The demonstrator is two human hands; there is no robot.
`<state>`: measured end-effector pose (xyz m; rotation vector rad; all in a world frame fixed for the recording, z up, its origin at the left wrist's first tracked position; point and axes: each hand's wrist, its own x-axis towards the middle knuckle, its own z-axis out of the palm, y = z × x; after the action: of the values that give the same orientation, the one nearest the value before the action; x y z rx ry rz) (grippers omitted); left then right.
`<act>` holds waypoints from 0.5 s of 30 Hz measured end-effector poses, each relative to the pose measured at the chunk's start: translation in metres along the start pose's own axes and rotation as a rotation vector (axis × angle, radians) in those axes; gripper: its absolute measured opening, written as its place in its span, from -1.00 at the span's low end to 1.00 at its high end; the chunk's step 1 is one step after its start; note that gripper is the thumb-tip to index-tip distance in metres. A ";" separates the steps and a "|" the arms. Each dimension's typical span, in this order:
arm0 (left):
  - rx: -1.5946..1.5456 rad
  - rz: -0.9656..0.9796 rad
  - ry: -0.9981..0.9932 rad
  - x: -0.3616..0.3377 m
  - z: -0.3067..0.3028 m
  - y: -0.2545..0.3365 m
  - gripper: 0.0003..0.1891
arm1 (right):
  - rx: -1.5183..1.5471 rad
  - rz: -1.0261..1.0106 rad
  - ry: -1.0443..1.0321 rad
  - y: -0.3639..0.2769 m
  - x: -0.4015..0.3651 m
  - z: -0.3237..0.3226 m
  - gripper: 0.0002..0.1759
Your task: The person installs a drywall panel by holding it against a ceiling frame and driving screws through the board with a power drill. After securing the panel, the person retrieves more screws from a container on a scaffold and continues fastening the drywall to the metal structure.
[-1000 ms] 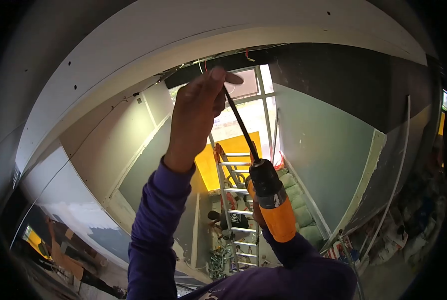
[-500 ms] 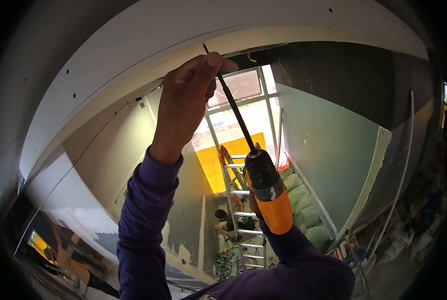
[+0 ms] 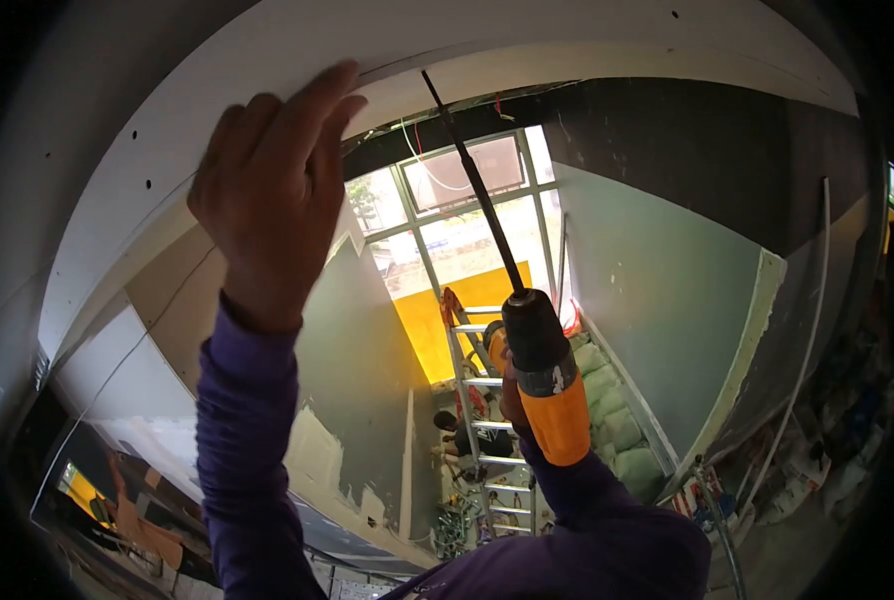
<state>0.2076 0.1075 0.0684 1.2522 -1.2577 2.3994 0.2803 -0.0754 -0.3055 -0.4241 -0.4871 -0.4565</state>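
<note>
An orange and black cordless drill (image 3: 555,415) points upward, its grip held by my right hand (image 3: 513,395), which is mostly hidden behind the drill body. From its chuck a long dark driver bit (image 3: 482,205) reaches up to the edge of the pale ceiling board (image 3: 567,38). My left hand (image 3: 272,195) is raised to the left of the bit, apart from it. Its index finger and thumb are spread, and the fingertips are close to the board's lower edge.
Below stands an aluminium ladder (image 3: 487,420). A person (image 3: 472,440) crouches beside it at floor level, near scattered tools. Green sacks (image 3: 622,425) line the right wall. Thin wires (image 3: 417,140) hang from the ceiling opening, in front of a bright window (image 3: 477,240).
My left hand has let go of the bit and moved left toward the board, its fingers opening. The bit's tip has moved slightly up and right; the drill stays in my right hand.
</note>
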 end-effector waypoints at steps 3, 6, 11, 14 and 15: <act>0.015 0.151 -0.015 0.002 0.005 -0.012 -0.75 | -0.283 -0.252 0.070 -0.003 0.000 0.030 -0.65; 0.055 0.204 -0.028 0.004 0.006 -0.015 -0.78 | -0.905 -0.458 0.200 0.001 0.005 0.041 -0.63; 0.089 0.276 -0.066 0.010 0.003 -0.014 -0.85 | -1.110 -0.503 0.050 -0.052 -0.010 0.132 -0.62; 0.053 0.238 -0.067 0.009 0.006 -0.011 -0.88 | -1.071 -0.840 -0.078 -0.053 0.001 0.120 -0.61; 0.025 0.249 -0.050 0.009 0.007 -0.011 -0.88 | -1.151 -0.842 -0.106 -0.058 0.002 0.118 -0.62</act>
<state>0.2110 0.1073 0.0842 1.2351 -1.4823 2.5728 0.2114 -0.0658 -0.1941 -1.3651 -0.4521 -1.5525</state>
